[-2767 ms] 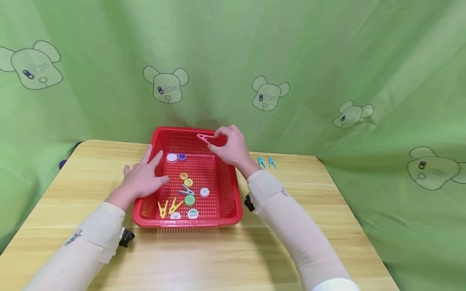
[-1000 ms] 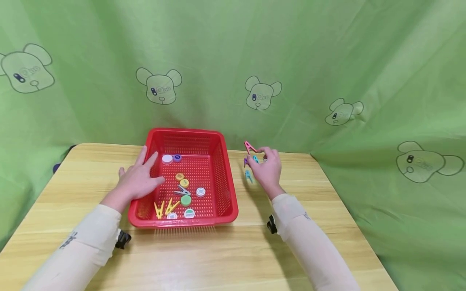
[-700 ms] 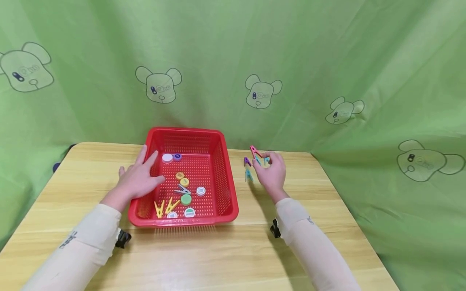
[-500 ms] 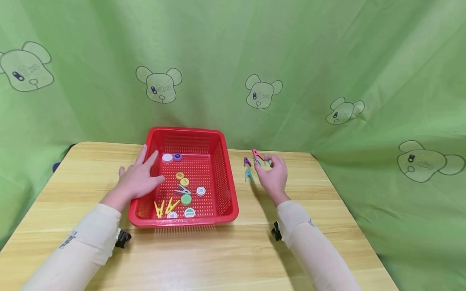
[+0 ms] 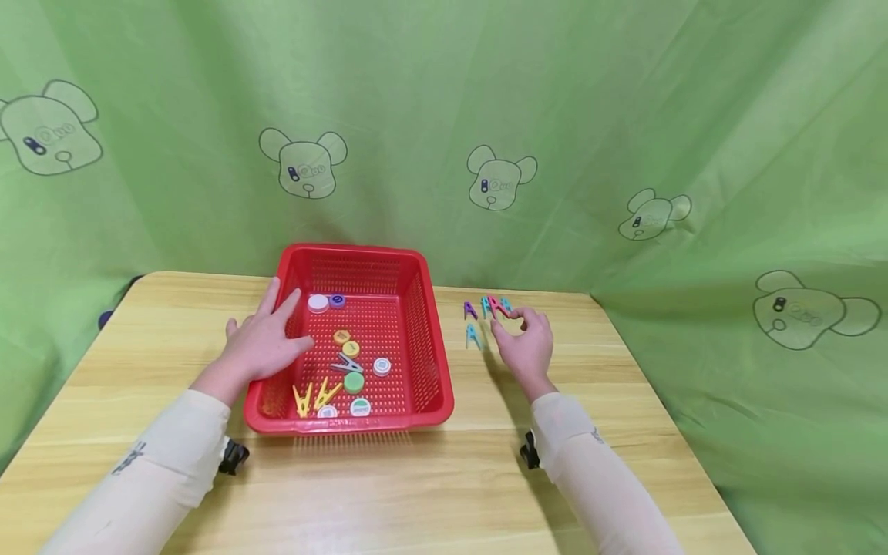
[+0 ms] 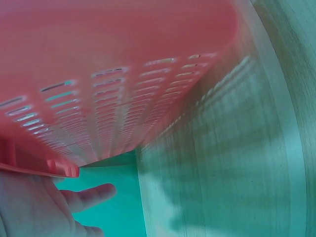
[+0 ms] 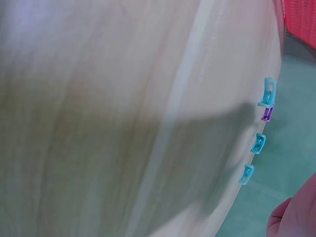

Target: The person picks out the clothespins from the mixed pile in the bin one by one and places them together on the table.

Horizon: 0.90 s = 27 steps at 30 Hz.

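Note:
Between thumb and fingers of my right hand [image 5: 529,347] is a pink clothespin [image 5: 496,305], held low at the table's back among other clothespins. It overlaps a blue clothespin [image 5: 485,306] in the head view; another blue one shows just behind the fingertips. A purple clothespin [image 5: 469,310] and a third blue clothespin [image 5: 473,336] lie to the left. The right wrist view shows only the edge of that hand, the pink clothespin hidden. My left hand [image 5: 260,347] rests, fingers spread, over the left rim of a red plastic basket [image 5: 437,401].
Inside the basket lie two yellow clothespins [image 5: 302,401], a grey clothespin [image 5: 347,364] and several bottle caps, one of them green [image 5: 354,382]. A green curtain [image 5: 416,92] hangs behind the wooden table [image 5: 416,501].
My right hand has carried the pink clothespin from above the basket rightward and down to the clothespins on the table. My left hand stays on the basket's rim.

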Tool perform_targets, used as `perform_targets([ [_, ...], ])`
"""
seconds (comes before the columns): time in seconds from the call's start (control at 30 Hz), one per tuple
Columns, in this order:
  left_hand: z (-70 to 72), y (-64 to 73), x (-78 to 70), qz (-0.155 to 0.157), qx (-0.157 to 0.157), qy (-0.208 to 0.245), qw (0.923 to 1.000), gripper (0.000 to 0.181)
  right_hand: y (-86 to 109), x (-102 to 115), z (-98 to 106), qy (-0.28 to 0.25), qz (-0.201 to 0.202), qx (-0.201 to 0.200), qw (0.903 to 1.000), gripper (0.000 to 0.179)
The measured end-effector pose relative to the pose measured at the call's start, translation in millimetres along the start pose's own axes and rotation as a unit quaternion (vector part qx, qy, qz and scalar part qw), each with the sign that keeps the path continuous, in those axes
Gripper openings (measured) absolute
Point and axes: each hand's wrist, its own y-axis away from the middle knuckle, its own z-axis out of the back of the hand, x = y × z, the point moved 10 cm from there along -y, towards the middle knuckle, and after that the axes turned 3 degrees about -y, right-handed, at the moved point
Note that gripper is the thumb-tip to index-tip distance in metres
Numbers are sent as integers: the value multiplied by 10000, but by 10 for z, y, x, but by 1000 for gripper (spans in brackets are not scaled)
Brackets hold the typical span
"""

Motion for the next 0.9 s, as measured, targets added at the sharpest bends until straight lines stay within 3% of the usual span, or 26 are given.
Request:
perform_targets([
  [0.37, -25, -13, 28, 13, -9, -16, 10000, 93, 54, -203, -48, -5, -410, 122, 9991, 36],
  [0.9, -12, -14, 20, 22, -21, -59, 10000, 93, 106, -400, -114, 391, -800, 385, 9953, 39],
])
